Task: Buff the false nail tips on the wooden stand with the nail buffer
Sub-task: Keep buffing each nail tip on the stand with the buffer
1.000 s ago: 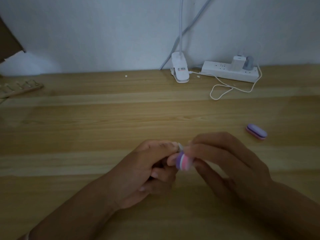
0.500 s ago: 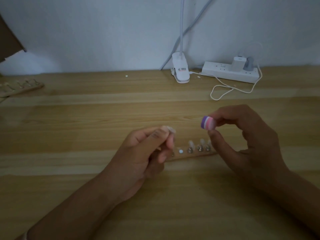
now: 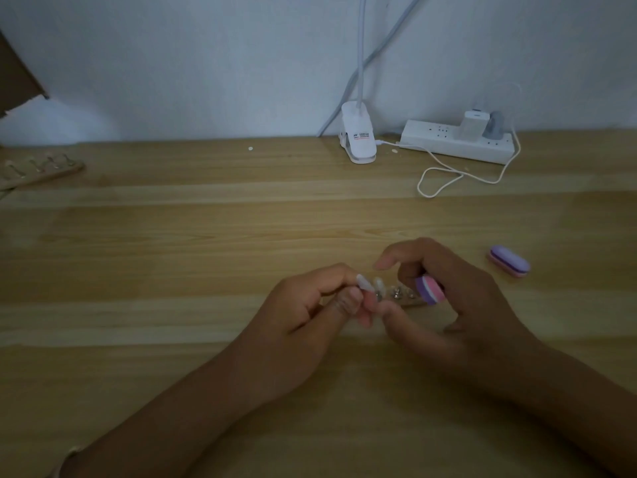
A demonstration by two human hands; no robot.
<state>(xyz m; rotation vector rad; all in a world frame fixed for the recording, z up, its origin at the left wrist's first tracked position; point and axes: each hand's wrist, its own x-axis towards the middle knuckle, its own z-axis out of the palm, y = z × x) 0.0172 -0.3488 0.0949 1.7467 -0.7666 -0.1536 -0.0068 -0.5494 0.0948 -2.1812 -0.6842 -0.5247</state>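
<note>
Right hand [image 3: 462,305] lowered nail buffer [image 3: 429,290] to stand [image 3: 404,300].

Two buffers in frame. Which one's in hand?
The nail buffer held in the right hand, by the wooden stand; the spare buffer lies untouched on the table farther right.

A home desk: pale wooden tabletop [image 3: 172,236] against a white wall, with power strip [image 3: 455,141] and clip lamp [image 3: 358,139].
</note>
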